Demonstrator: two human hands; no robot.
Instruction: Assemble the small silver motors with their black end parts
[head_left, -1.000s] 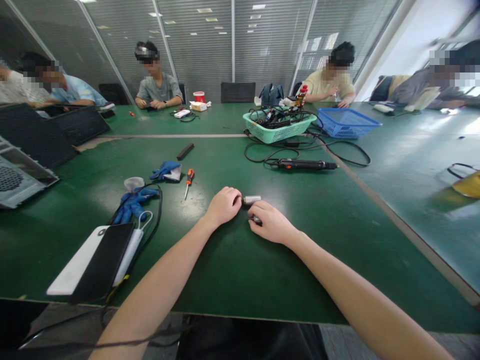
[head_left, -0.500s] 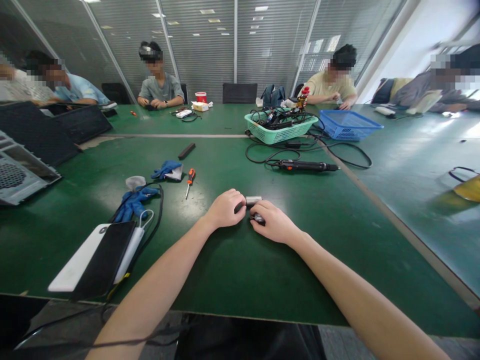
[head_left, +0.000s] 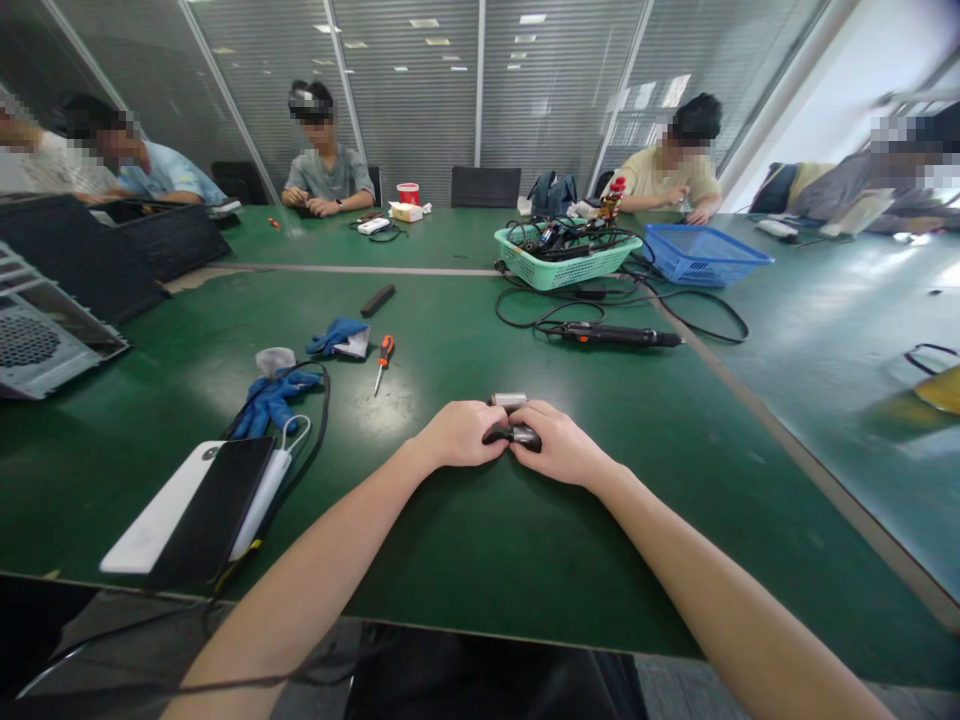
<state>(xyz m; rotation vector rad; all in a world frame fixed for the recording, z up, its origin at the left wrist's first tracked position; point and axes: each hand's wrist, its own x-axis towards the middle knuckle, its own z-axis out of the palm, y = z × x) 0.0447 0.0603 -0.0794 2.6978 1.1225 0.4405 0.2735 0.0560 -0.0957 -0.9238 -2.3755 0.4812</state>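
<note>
My left hand (head_left: pixel 459 434) and my right hand (head_left: pixel 562 446) rest side by side on the green table (head_left: pixel 480 540), both with fingers curled. Between them they pinch a small dark part (head_left: pixel 511 435), each hand on one end. A small silvery cylinder (head_left: pixel 509 400) lies on the table just beyond the knuckles, touching neither hand that I can see. What the dark part is stays hidden by the fingers.
To the left lie an orange-handled screwdriver (head_left: pixel 382 360), blue gloves (head_left: pixel 276 395), a black phone on a white power bank (head_left: pixel 201 505) and a computer case (head_left: pixel 45 335). Farther back are an electric screwdriver (head_left: pixel 611 337), a green basket (head_left: pixel 562 262) and a blue basket (head_left: pixel 705 258). Several people sit at the far side.
My left hand has slid off the silvery cylinder and toward me, joining the right hand on the dark part. The hands have closed together.
</note>
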